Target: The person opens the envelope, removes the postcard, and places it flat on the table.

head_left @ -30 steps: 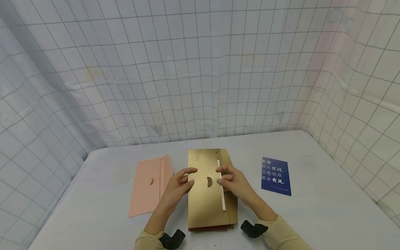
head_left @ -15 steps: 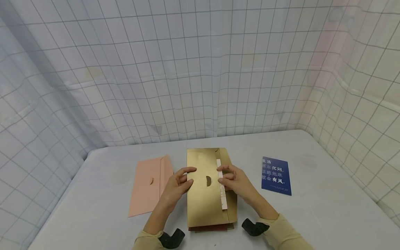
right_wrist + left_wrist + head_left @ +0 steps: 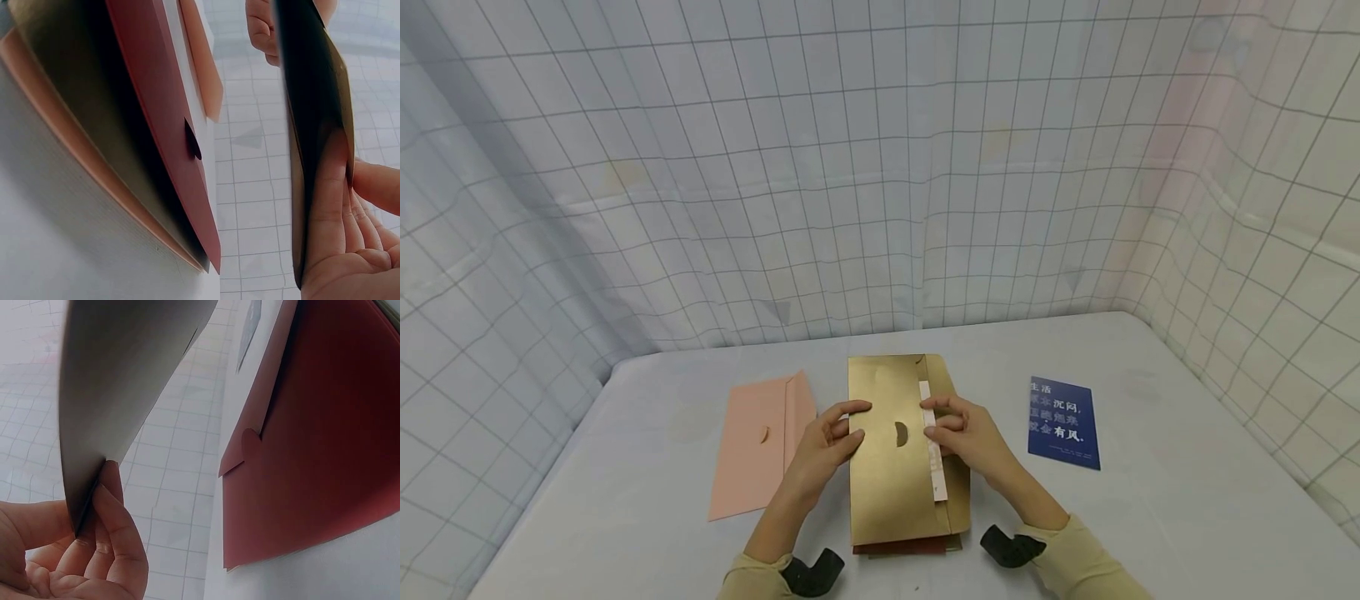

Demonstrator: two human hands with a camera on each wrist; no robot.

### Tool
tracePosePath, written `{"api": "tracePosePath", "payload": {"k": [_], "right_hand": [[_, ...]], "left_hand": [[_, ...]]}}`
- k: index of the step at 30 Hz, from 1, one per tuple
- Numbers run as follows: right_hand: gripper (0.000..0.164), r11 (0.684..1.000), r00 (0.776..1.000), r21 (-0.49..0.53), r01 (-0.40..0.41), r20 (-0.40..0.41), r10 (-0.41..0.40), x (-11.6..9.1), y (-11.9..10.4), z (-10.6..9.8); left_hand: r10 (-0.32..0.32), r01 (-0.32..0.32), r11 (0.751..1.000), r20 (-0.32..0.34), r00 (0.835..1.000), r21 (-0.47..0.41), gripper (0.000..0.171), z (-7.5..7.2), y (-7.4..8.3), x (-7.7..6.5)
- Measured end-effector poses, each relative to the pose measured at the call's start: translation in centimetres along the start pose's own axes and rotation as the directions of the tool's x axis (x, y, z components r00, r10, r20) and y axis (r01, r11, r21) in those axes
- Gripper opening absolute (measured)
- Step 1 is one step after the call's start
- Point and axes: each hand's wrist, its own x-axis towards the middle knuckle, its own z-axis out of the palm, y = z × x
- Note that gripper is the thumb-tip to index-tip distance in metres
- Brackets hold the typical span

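White tabletop (image 3: 625, 492) is carrying the lot; gold envelope (image 3: 887, 492) is being held just above a stack (image 3: 902, 548) topped by a red envelope (image 3: 325, 437), midway between the tabletop's left and right edges; pink envelope (image 3: 748, 450) is lying toward the left edge, blue card (image 3: 1063, 425) toward the right edge; left hand (image 3: 820, 450) is pinching the gold envelope's left side; right hand (image 3: 970, 437) is pinching white card (image 3: 937, 477), which is showing as a strip at the pocket mouth; can't tell if the pocket lip is being caught too.

Step looks like sliding that card through the mouth, direction unclear; I'd be keeping the left pinch firm without creasing, gripping near the strip's middle, moving square to the mouth, holding the flap (image 3: 957, 492) clear; near end may be sitting further out, so I'd be evening it before forcing anything.
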Motion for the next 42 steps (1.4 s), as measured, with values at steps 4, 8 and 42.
{"api": "tracePosePath", "payload": {"k": [4,8,42], "right_hand": [[0.042,1.000,1.000,-0.002,-0.003,-0.005,0.003,-0.01,-0.07,-0.01],[0.042,1.000,1.000,-0.002,-0.001,-0.007,0.001,-0.02,-0.18,-0.01],[0.042,1.000,1.000,-0.004,-0.014,-0.023,0.014,0.03,-0.11,0.00]], "left_hand": [[-0.003,0.003,1.000,0.004,1.000,-0.003,0.036,-0.01,0.04,0.02],[-0.003,0.003,1.000,0.008,1.000,-0.007,0.036,-0.03,0.05,0.03],[0.001,-0.001,1.000,-0.003,1.000,-0.005,0.035,-0.12,-0.14,0.13]]}}
